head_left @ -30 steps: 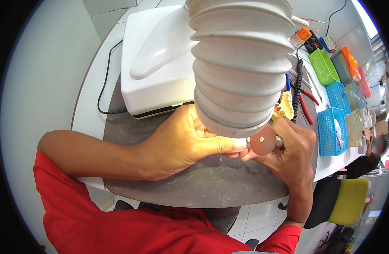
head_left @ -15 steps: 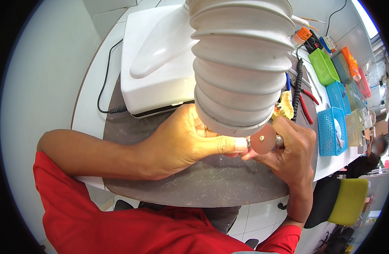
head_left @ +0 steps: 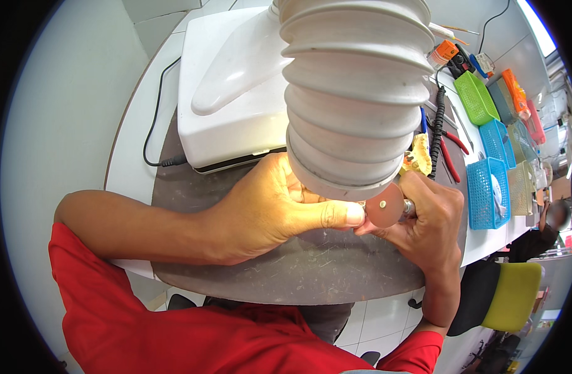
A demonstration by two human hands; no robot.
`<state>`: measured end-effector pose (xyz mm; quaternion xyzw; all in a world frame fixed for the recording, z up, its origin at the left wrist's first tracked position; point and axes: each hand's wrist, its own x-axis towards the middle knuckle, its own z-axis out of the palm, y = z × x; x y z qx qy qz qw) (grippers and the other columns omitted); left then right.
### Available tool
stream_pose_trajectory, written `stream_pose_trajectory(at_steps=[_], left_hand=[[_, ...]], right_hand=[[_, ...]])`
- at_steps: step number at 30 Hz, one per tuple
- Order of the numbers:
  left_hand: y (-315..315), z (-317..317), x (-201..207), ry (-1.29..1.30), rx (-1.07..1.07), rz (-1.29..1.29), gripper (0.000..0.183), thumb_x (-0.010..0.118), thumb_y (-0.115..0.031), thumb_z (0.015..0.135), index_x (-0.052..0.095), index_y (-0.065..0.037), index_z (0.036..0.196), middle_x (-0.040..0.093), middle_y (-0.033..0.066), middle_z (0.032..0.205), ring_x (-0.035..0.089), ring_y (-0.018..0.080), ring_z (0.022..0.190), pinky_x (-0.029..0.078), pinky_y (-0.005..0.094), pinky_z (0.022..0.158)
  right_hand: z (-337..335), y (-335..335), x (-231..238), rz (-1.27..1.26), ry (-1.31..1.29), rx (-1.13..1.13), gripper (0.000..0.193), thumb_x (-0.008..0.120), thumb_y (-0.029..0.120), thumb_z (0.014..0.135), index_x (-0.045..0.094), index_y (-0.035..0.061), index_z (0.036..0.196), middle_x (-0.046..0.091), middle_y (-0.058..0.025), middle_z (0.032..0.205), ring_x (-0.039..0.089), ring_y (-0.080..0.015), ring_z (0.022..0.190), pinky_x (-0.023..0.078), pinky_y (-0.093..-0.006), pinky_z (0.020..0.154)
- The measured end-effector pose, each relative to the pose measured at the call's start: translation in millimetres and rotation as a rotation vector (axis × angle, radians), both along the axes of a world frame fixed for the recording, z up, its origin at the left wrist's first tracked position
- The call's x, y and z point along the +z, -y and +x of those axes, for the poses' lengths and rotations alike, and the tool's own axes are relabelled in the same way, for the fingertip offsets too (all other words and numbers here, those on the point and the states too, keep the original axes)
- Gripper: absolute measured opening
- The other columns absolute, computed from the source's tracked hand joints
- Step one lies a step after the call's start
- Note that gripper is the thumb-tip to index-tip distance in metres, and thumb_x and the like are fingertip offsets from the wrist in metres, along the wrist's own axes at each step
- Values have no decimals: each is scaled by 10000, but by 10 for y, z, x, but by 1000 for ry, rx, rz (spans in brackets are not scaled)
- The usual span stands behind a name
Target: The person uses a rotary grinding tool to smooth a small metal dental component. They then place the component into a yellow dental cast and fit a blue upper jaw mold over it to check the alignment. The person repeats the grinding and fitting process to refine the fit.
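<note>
Under the mouth of a ribbed white hose (head_left: pixel 354 106), my two hands meet over the dark work mat. My left hand (head_left: pixel 273 209) is closed in a pinch, thumb over fingers, on a small shiny metal piece, which is mostly hidden at the thumb tip. Wrapped round a rotary handpiece, my right hand (head_left: pixel 429 212) is closed too; the tool's body is largely covered by the fingers. A round brown disc (head_left: pixel 386 206) with a pale screw at its centre faces up between the hands, close to the left thumb. Silvery metal shows at the disc's right edge.
A white machine housing (head_left: pixel 236 81) stands behind my left hand. Beyond the right hand lie a yellowish dental model (head_left: pixel 419 156), a coiled black cord (head_left: pixel 437 131) and red-handled pliers (head_left: pixel 449 161). Blue baskets (head_left: pixel 485 202) and a green basket (head_left: pixel 476 100) line the right side.
The brown disc has shifted very slightly left, closer to my left thumb. Less of the shiny metal shows there. Both hands keep their grip.
</note>
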<state>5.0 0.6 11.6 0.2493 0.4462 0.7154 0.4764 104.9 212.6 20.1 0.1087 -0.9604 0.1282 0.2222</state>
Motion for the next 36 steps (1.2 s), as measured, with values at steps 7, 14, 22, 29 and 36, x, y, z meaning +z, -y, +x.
stream_pose_trajectory(at_steps=[7, 14, 22, 29, 36], left_hand=[[7, -6, 1, 10, -8, 12, 288, 685, -84, 924, 599, 16, 1180, 687, 74, 1055, 646, 126, 970, 519, 276, 888], [0, 2, -2, 41, -1, 36, 317, 690, -82, 919, 579, 24, 1196, 688, 93, 1070, 658, 140, 990, 525, 288, 919], [9, -6, -6, 68, 4, 16, 266, 687, -82, 921, 601, 25, 1150, 693, 89, 1027, 656, 135, 964, 535, 283, 879], [-2, 5, -54, 50, 27, -1, 215, 688, -88, 923, 636, 17, 1103, 686, 65, 983, 632, 115, 896, 527, 271, 806], [-5, 4, -49, 66, 23, 15, 225, 686, -90, 924, 632, 18, 1114, 690, 70, 994, 638, 115, 905, 530, 268, 805]], right_hand=[[13, -8, 2, 1, 14, -13, 608, 900, 527, 573, 509, 73, 674, 457, -32, 542, 464, -186, 433, 360, -330, 410], [16, -12, -3, -15, 7, -20, 616, 901, 533, 566, 504, 74, 669, 464, -33, 543, 464, -188, 430, 360, -328, 408], [19, -11, 1, 9, 15, -29, 625, 901, 542, 564, 499, 74, 663, 452, -33, 534, 455, -189, 422, 358, -325, 403], [18, 2, 10, -5, 14, -40, 630, 902, 545, 563, 490, 77, 656, 436, -26, 523, 445, -180, 418, 350, -323, 399], [15, -3, 6, 4, 9, -34, 633, 905, 540, 559, 484, 77, 654, 429, -24, 521, 439, -178, 415, 348, -324, 398]])
